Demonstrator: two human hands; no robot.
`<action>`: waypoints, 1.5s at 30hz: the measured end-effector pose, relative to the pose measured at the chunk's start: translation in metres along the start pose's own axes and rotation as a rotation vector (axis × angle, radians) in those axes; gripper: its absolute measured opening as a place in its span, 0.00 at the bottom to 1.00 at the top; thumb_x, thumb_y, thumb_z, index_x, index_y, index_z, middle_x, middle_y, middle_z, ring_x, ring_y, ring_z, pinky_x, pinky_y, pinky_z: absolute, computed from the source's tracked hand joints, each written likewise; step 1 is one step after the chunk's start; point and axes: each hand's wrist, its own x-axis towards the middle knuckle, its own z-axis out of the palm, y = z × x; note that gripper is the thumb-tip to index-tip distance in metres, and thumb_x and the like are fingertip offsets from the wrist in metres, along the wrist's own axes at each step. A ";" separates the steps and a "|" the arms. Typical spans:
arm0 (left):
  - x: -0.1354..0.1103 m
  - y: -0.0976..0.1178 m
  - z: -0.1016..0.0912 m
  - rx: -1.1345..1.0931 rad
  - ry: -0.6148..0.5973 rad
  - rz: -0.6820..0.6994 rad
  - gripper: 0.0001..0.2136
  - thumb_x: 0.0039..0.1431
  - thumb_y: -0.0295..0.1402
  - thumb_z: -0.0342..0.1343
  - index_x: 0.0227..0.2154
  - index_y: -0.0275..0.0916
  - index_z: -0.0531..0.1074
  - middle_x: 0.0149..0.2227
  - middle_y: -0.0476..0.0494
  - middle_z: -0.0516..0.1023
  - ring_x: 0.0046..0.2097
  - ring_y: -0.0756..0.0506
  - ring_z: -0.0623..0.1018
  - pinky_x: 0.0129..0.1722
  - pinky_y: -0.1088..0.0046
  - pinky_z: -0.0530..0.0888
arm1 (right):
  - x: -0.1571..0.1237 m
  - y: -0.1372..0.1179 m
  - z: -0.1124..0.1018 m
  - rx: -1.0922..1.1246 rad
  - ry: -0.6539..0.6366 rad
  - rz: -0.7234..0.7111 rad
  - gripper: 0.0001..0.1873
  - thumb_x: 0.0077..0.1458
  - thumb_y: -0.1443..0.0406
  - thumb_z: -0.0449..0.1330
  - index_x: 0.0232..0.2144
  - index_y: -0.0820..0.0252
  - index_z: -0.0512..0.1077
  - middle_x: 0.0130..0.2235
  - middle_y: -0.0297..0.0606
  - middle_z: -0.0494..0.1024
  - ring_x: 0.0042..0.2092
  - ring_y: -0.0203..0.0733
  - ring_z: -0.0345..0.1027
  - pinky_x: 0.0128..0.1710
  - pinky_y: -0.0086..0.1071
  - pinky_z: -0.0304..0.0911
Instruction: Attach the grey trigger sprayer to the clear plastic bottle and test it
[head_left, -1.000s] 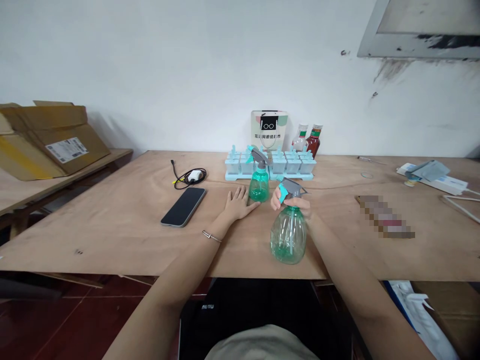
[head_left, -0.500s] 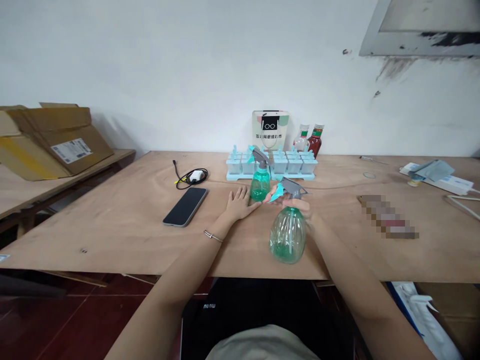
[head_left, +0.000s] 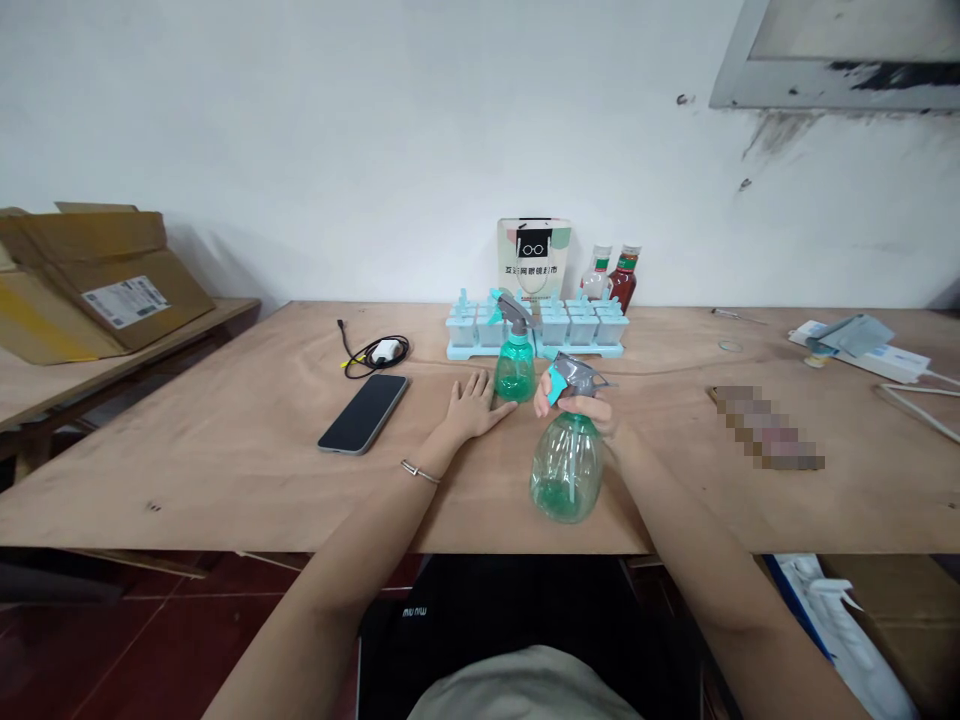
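Note:
My right hand [head_left: 596,410] is wrapped round the neck and trigger of a large green spray bottle [head_left: 566,470], which has a grey and turquoise head and a little green liquid at the bottom. The bottle is upright near the table's front edge. My left hand [head_left: 472,408] lies flat on the table with its fingers spread. Just beyond its thumb stands a smaller green spray bottle [head_left: 515,372], its turquoise nozzle pointing left. Whether the thumb touches that bottle I cannot tell.
Light-blue ice-pop molds [head_left: 581,328] stand behind the bottles, with a paper bag [head_left: 534,255] and two sauce bottles [head_left: 624,278] against the wall. On the left lie a phone [head_left: 364,413] and a coiled cable [head_left: 375,352]. A blurred flat object [head_left: 765,430] and a power strip [head_left: 892,358] are to the right.
The whole view has shifted slightly, so everything appears a little further left. Both hands keep their places, the right still gripping the large spray bottle.

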 end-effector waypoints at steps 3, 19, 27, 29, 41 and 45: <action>0.002 -0.001 0.002 0.013 0.000 -0.001 0.36 0.63 0.57 0.33 0.67 0.37 0.45 0.69 0.37 0.44 0.69 0.39 0.45 0.64 0.49 0.45 | 0.001 -0.001 0.004 0.006 0.002 0.023 0.13 0.41 0.58 0.64 0.30 0.56 0.69 0.29 0.38 0.74 0.39 0.48 0.72 0.38 0.40 0.66; 0.006 -0.004 0.006 0.023 -0.009 0.008 0.37 0.62 0.58 0.34 0.67 0.38 0.44 0.69 0.37 0.42 0.69 0.38 0.43 0.64 0.48 0.44 | 0.004 -0.002 0.005 -0.097 0.044 -0.065 0.13 0.42 0.58 0.64 0.30 0.57 0.69 0.29 0.38 0.75 0.38 0.48 0.71 0.40 0.42 0.66; 0.009 -0.006 0.010 0.026 -0.002 0.016 0.37 0.62 0.58 0.34 0.67 0.38 0.44 0.69 0.37 0.43 0.69 0.38 0.43 0.64 0.48 0.44 | 0.013 -0.012 0.009 -0.259 0.044 -0.148 0.12 0.49 0.55 0.62 0.32 0.55 0.70 0.29 0.35 0.74 0.36 0.45 0.70 0.45 0.43 0.64; 0.008 -0.005 0.009 0.029 -0.004 0.015 0.37 0.63 0.58 0.34 0.67 0.37 0.44 0.69 0.37 0.43 0.69 0.38 0.43 0.64 0.48 0.44 | 0.014 -0.014 0.010 -0.302 0.045 -0.160 0.12 0.51 0.55 0.61 0.33 0.55 0.70 0.30 0.36 0.74 0.37 0.45 0.70 0.45 0.43 0.64; 0.006 -0.005 0.007 0.000 -0.011 0.019 0.37 0.63 0.57 0.33 0.67 0.37 0.44 0.69 0.37 0.42 0.69 0.39 0.43 0.64 0.48 0.44 | 0.020 -0.016 0.008 -0.372 -0.017 -0.162 0.10 0.53 0.56 0.61 0.34 0.54 0.73 0.32 0.36 0.75 0.40 0.44 0.69 0.49 0.41 0.62; 0.006 -0.005 0.007 0.011 -0.011 0.011 0.37 0.63 0.57 0.33 0.67 0.36 0.45 0.69 0.38 0.41 0.69 0.40 0.42 0.64 0.48 0.44 | 0.022 -0.015 0.007 -0.413 -0.020 -0.164 0.12 0.52 0.54 0.60 0.32 0.55 0.72 0.29 0.35 0.74 0.36 0.44 0.70 0.45 0.42 0.65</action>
